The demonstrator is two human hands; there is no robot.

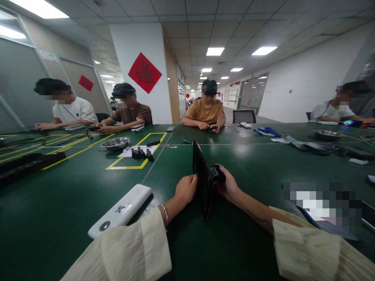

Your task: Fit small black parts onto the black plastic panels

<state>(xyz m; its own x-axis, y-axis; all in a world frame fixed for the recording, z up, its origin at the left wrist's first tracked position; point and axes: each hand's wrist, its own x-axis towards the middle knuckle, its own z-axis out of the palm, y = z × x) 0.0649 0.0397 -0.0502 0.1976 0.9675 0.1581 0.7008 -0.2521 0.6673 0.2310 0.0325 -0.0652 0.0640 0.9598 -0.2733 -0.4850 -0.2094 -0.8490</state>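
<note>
Cream-sleeved left hand (pixel 185 188) clamps its fingers on an upright black panel (pixel 201 171) standing on the green surface (pixel 73 195); right hand (pixel 230 187) grasps the black block (pixel 218 175) at its 3 o'clock; white power bank (pixel 120 210) at 8 o'clock.

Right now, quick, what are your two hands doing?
Left hand: shut on the edge of the black panel, which stands on edge on the table.
Right hand: shut on the small black piece at the panel's other side.

The green table (pixel 73 195) bears a white power bank (pixel 120 210), a steel bowl (pixel 115 143) and small black parts (pixel 142 153).
</note>
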